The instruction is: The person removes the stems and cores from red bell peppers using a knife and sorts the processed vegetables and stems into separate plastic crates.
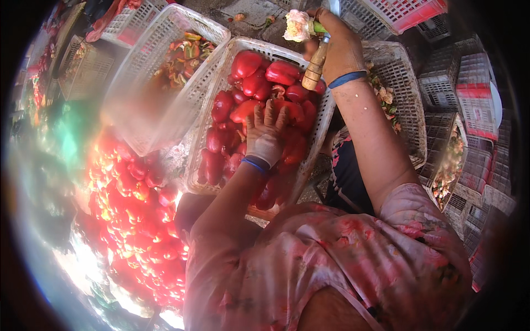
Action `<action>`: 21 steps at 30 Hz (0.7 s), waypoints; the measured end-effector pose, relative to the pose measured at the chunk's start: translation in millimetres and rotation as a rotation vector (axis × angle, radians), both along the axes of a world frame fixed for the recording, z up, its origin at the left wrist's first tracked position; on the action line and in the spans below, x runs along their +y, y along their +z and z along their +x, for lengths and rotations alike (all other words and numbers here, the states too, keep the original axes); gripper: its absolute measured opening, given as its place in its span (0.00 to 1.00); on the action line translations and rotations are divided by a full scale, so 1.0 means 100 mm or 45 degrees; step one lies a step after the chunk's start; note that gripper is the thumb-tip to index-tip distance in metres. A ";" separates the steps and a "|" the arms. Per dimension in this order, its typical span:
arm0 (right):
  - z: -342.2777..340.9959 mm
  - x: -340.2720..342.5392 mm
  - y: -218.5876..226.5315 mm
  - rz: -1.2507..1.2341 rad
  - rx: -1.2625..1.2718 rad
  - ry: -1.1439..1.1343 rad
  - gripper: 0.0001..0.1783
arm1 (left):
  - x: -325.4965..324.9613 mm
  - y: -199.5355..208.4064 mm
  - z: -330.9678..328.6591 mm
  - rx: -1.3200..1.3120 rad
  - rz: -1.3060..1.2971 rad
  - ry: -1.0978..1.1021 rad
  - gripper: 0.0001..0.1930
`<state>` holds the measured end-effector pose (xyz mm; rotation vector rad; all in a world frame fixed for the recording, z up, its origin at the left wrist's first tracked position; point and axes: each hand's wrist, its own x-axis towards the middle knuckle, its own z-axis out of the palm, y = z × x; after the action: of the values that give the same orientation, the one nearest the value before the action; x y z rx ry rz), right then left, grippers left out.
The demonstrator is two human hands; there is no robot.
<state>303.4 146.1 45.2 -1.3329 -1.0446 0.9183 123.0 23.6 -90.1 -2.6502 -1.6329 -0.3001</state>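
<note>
My left hand (266, 138), in a pale glove with a blue band at the wrist, lies on the red bell peppers (254, 85), its fingers spread. These fill a white plastic crate (322, 126) in front of me. Beyond the crate's far right corner, my right hand (343, 52), gloved in tan with another blue band, is closed on a knife with a wooden handle (314, 67). A pale, seedy pepper core (298, 25) with a green stem sits at its fingertips. Most of the knife's metal part is hidden by the hand.
A white crate (132, 71) at left holds red and green pepper scraps (187, 58). Red peppers (138, 204) lie heaped at lower left, washed out by glare. On my right stands a crate (409, 113) with pepper cores (382, 94), and stacked crates (477, 102) rise beyond.
</note>
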 end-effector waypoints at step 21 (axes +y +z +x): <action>0.13 -0.14 0.53 -0.293 0.747 -0.148 0.15 | 0.22 0.16 0.72 -0.807 -0.576 0.566 0.32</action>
<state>316.3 132.2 98.7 -1.1829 -0.4153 1.2678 194.7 46.0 -73.9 -2.4926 -2.7014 -0.9213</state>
